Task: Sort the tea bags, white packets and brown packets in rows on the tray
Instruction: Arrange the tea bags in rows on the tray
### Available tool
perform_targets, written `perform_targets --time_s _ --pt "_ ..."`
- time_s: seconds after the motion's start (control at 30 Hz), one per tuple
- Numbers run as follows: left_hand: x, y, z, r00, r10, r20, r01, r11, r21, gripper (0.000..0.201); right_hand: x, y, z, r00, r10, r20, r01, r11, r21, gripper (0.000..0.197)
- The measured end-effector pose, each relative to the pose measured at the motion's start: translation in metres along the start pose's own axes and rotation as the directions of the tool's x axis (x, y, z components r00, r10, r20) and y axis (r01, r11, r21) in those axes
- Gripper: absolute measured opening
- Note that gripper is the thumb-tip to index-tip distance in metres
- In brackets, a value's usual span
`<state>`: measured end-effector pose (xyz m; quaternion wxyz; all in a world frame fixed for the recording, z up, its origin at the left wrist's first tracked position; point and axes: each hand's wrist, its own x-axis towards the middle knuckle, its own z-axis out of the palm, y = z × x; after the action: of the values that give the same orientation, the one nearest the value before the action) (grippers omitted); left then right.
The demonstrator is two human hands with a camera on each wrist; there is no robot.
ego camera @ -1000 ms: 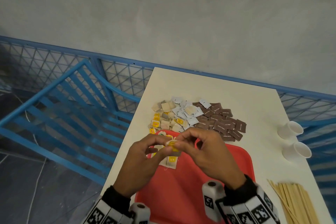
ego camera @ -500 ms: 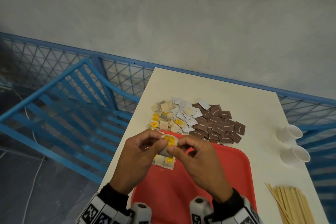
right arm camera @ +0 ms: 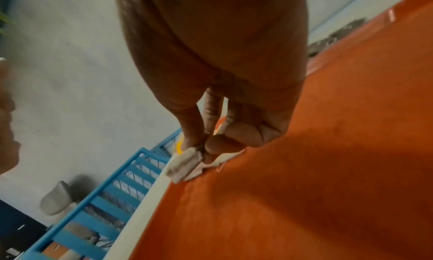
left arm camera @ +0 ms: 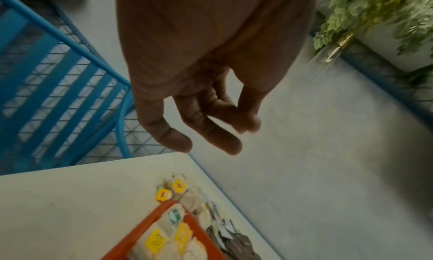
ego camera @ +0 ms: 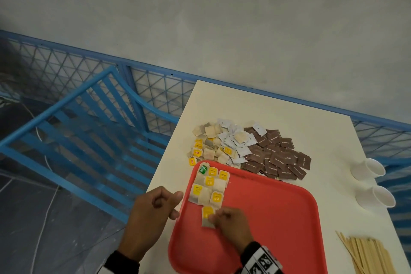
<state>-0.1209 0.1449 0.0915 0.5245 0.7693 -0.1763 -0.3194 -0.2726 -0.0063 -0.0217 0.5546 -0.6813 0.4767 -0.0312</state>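
Toward the lower left of the head view, the left hand [ego camera: 153,207] hangs just off the tray's edge, fingers loosely curled and holding nothing. To its right, the right hand [ego camera: 229,222] pinches a tea bag [ego camera: 208,216] between thumb and fingertips, low against the red tray [ego camera: 278,218], just below the tea bags already laid there [ego camera: 210,184]. I'd guess the trouble lies in the letting go: the bag is light and limp, so it may cling to the fingers, land crooked or nudge its neighbours out of line. Further right and up, the unsorted tea bags [ego camera: 206,142], white packets [ego camera: 235,140] and brown packets [ego camera: 278,158] lie heaped on the pale bench [ego camera: 289,118], overlapping where they meet, so a hasty grab could lift two kinds together. At the right edge lie two paper cups [ego camera: 371,180] and wooden stirrers [ego camera: 367,253]. Blue railings [ego camera: 66,140] and a grey wall [ego camera: 200,18] close the room.
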Motion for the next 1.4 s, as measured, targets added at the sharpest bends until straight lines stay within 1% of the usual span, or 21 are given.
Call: perform_targets --time_s 0.07,0.13,0.2,0.27,0.4,0.5,0.6,0.7,0.73,0.8,0.87,0.97,1.03,1.07,1.1,1.13,1.2,1.27,1.3,1.33,1.4 --pt "0.003 -0.013 -0.003 0.998 -0.061 0.025 0.060 0.997 0.044 0.015 0.008 0.005 0.021 0.999 0.032 0.005 -0.031 0.999 -0.003 0.035" --pt "0.005 -0.024 -0.006 0.994 -0.088 0.062 0.082 0.993 0.088 0.011 0.016 -0.001 0.040 1.000 0.025 -0.003 -0.025 1.000 -0.001 0.029" --pt "0.008 -0.029 -0.007 0.991 -0.099 0.095 0.086 0.988 0.131 0.012 0.022 -0.009 0.054 0.999 0.029 -0.035 -0.029 1.000 0.006 0.024" --pt "0.012 -0.032 -0.009 0.984 -0.114 0.133 0.092 0.982 0.162 0.013 0.027 -0.010 0.063 0.995 0.049 -0.083 -0.048 0.999 0.020 0.023" --pt "0.018 -0.035 -0.011 0.978 -0.122 0.170 0.087 0.976 0.201 0.016 0.030 -0.006 0.070 0.976 0.163 -0.143 -0.162 0.987 0.026 0.032" --pt "0.021 -0.038 -0.014 0.976 -0.115 0.185 0.073 0.973 0.221 0.017 0.029 -0.010 0.071 0.965 0.186 -0.184 -0.186 0.982 0.018 0.038" --pt "0.023 -0.042 -0.016 0.971 -0.120 0.205 0.067 0.967 0.248 0.020 0.028 -0.016 0.067 0.961 0.155 -0.230 -0.165 0.986 -0.028 0.035" --pt "0.024 -0.046 -0.017 0.967 -0.123 0.222 0.060 0.961 0.271 0.021 0.021 -0.019 0.066 0.963 0.085 -0.255 -0.113 0.989 -0.099 0.033" --pt "0.024 -0.046 -0.017 0.966 -0.125 0.225 0.060 0.959 0.275 0.021 0.018 -0.017 0.069 0.970 0.053 -0.237 -0.082 0.990 -0.118 0.033" --pt "0.026 -0.046 -0.016 0.964 -0.125 0.233 0.056 0.958 0.281 0.021 0.014 -0.015 0.073 0.989 -0.003 -0.149 -0.022 0.985 -0.169 0.029" --pt "0.027 -0.044 -0.013 0.962 -0.118 0.246 0.045 0.958 0.284 0.021 0.013 -0.014 0.074 0.996 -0.048 -0.069 0.033 0.977 -0.211 0.020" --pt "0.030 -0.041 -0.010 0.960 -0.102 0.261 0.029 0.962 0.270 0.022 0.010 -0.024 0.060 0.993 -0.108 -0.041 0.098 0.973 -0.208 0.013" --pt "0.033 -0.039 -0.010 0.957 -0.095 0.274 0.019 0.964 0.267 0.024 0.010 -0.033 0.041 0.991 -0.134 -0.008 0.132 0.983 -0.129 0.015" --pt "0.036 -0.038 -0.010 0.956 -0.092 0.280 0.013 0.963 0.270 0.025 0.011 -0.037 0.030 0.991 -0.134 0.028 0.136 0.987 -0.091 0.015" --pt "0.039 -0.036 -0.010 0.956 -0.088 0.281 0.008 0.962 0.274 0.027 0.014 -0.042 0.016 0.988 -0.135 0.080 0.142 0.986 -0.093 0.017" --pt "0.045 -0.033 -0.010 0.957 -0.084 0.277 0.006 0.962 0.273 0.028 0.020 -0.044 0.002 0.981 -0.133 0.139 0.153 0.978 -0.143 0.020" --pt "0.060 -0.029 -0.010 0.960 -0.083 0.266 0.008 0.963 0.271 0.030 0.037 -0.048 -0.026 0.970 -0.104 0.222 0.179 0.918 -0.354 0.030" --pt "0.082 -0.027 -0.008 0.964 -0.080 0.253 -0.001 0.952 0.305 0.030 0.058 -0.054 -0.051 0.976 -0.081 0.204 0.182 0.818 -0.546 0.032" --pt "0.094 -0.028 -0.007 0.968 -0.075 0.239 -0.012 0.939 0.344 0.029 0.068 -0.059 -0.061 0.982 -0.090 0.168 0.174 0.784 -0.596 0.028" --pt "0.106 -0.027 -0.005 0.973 -0.065 0.222 -0.028 0.920 0.391 0.028 0.078 -0.065 -0.070 0.986 -0.113 0.125 0.166 0.772 -0.613 0.024" --pt "0.126 -0.022 0.002 0.978 -0.033 0.205 -0.066 0.888 0.455 0.026 0.095 -0.080 -0.081 0.981 -0.190 0.042 0.180 0.807 -0.563 0.018"
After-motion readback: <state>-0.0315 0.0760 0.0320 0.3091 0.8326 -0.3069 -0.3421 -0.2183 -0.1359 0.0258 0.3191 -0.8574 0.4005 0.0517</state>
